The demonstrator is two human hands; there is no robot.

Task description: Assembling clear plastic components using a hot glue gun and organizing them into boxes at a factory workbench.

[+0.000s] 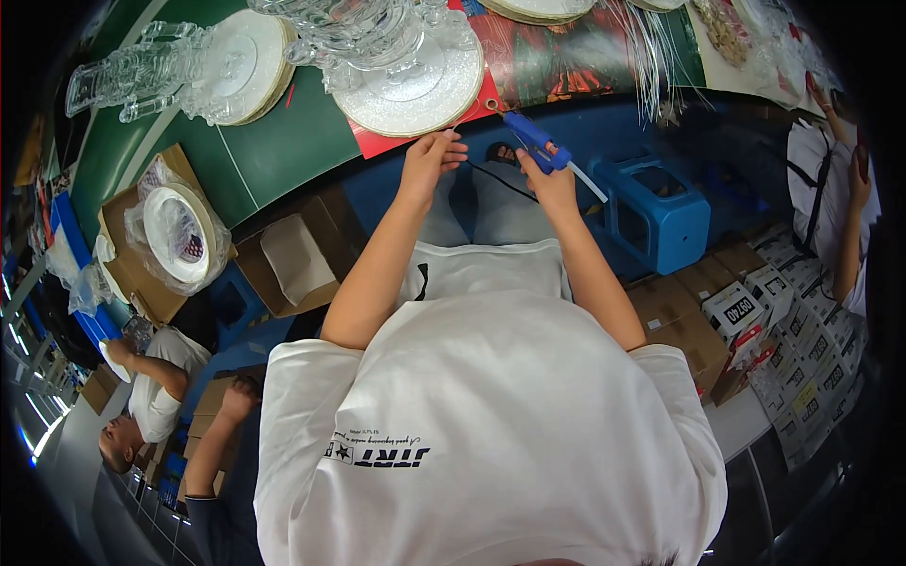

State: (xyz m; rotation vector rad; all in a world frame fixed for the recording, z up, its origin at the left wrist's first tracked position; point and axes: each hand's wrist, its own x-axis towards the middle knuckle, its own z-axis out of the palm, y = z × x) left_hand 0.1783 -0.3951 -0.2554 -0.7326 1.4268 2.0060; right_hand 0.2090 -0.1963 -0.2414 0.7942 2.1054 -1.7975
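Firmly gripped: glue gun, right hand.

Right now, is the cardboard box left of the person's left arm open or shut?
Open. The cardboard box has its flaps spread outward, and its pale inside shows from above. What lies at the bottom cannot be told.

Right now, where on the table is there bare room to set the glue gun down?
Bare green table lies between the left plate stack and the plate before the left hand. Right of the glue gun in the right hand, white strips and plates crowd the surface.
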